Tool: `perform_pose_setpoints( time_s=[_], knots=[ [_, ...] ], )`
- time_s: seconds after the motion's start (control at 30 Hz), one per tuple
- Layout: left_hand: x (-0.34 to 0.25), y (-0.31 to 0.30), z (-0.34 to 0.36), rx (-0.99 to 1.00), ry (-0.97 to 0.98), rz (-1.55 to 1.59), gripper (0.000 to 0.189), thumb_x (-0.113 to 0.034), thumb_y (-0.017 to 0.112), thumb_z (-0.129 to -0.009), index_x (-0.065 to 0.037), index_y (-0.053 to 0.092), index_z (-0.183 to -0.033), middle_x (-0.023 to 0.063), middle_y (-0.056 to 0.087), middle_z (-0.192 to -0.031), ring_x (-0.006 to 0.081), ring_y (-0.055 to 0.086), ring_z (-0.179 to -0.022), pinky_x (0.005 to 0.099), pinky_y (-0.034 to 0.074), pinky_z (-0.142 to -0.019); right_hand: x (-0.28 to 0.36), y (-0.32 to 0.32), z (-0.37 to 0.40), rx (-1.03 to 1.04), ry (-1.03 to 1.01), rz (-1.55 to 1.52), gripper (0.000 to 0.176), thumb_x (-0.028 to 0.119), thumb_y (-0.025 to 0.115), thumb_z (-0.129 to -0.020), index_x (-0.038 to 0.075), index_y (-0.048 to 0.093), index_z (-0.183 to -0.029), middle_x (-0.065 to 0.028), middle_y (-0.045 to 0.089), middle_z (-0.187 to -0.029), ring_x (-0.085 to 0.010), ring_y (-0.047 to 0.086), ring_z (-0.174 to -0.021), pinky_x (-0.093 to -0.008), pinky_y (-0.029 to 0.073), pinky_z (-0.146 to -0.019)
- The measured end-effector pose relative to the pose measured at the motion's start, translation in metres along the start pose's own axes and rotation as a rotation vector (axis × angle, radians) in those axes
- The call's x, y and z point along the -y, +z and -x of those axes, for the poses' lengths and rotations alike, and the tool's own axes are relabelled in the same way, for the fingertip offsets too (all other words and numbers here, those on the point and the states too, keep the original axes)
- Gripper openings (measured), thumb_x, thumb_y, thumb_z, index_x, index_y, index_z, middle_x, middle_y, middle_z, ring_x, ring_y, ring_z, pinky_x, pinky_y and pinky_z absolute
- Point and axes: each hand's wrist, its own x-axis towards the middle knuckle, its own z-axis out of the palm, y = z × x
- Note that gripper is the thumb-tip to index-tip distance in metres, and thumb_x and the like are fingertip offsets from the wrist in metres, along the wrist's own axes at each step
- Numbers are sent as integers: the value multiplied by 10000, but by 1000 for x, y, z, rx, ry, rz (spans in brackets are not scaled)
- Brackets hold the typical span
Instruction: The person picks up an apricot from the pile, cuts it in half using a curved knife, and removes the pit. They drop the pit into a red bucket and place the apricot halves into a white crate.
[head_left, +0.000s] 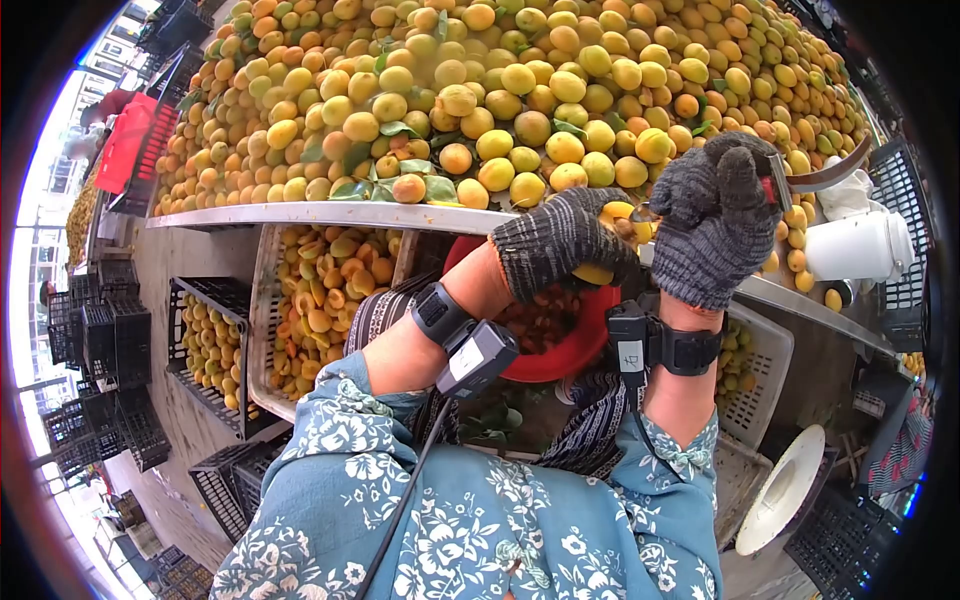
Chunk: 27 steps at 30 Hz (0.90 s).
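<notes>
My left hand [565,243], in a dark grey knitted glove, is closed around a yellow apricot [622,222] that looks cut. My right hand [715,220], gloved the same way, is closed on a metal tool [773,184] with a red part showing beside the fist. A small metal tip meets the apricot between both hands; the rest of the tool is hidden in the right glove. Below the hands, a red basin [545,370] holds brown pits or scraps. Just beyond them, whole apricots [530,127] are heaped on a metal-edged table [330,213].
At left, a pale crate [262,330] holds halved apricots, beside a black crate [205,290] of small whole fruit. A white bucket [855,248] stands at right on the table edge. Another pale crate [765,370] and a white round lid-like disc [785,490] are lower right.
</notes>
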Motion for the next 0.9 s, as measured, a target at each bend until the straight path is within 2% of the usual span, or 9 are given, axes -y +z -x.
perform_pose_setpoints(
  time_s=[0.07,0.13,0.33,0.4,0.53,0.6,0.67,0.83,0.9],
  knots=[
    [-5,2,-2,5,-198,185,365,-210,755,-693,-36,629,-987,104,655,-783,283,631,-731,334,501,-679,0,-1,0,-1,7,15,179,221,658,-868,64,587,-916,33,387,-573,-101,335,-462,-264,322,-449],
    [-10,2,-2,9,-396,371,370,-203,755,-694,-30,626,-995,107,655,-793,284,629,-739,335,500,-688,0,-2,1,37,-13,-65,195,130,728,-773,23,619,-894,-10,555,-651,-97,508,-482,-210,394,-434],
    [-15,-4,-4,46,-334,191,320,-176,763,-678,-107,671,-976,79,658,-899,265,628,-843,337,493,-732,0,2,4,74,-93,177,165,121,739,-746,27,652,-850,-13,610,-729,-86,543,-592,-213,414,-527],
    [3,2,-5,142,-162,65,275,-149,750,-679,-148,701,-950,50,663,-951,240,633,-878,330,494,-730,-3,1,7,106,-149,333,199,165,725,-779,43,625,-898,-15,592,-735,-94,522,-564,-223,416,-503],
    [31,23,1,116,-252,241,272,-124,739,-673,-153,713,-942,42,661,-939,243,634,-862,327,498,-728,-4,5,11,168,-258,559,225,223,695,-830,51,604,-943,-17,590,-772,-126,543,-593,-249,441,-497],
    [22,13,2,66,156,-80,246,-112,722,-678,-172,727,-916,41,667,-926,250,632,-836,337,492,-690,-7,6,11,178,-311,608,222,224,689,-835,46,606,-938,-16,594,-775,-137,556,-611,-255,449,-504],
    [25,13,2,101,125,-139,244,-114,719,-682,-175,727,-918,44,667,-921,252,630,-832,339,489,-680,-13,7,8,219,-548,820,197,216,666,-853,40,611,-921,-14,599,-779,-153,573,-643,-265,458,-508],
    [37,17,5,246,1,-370,234,-122,708,-700,-190,730,-923,55,670,-900,262,626,-813,348,477,-642,-17,12,8,142,-213,468,155,154,689,-821,45,619,-907,-9,597,-778,-120,550,-586,-235,436,-489],
    [42,16,3,231,-451,121,337,-93,758,-677,-75,658,-998,33,669,-868,106,591,-814,275,485,-746,-18,11,5,113,-57,337,158,139,701,-807,47,621,-908,-7,594,-772,-106,537,-562,-224,427,-483]
  ],
)
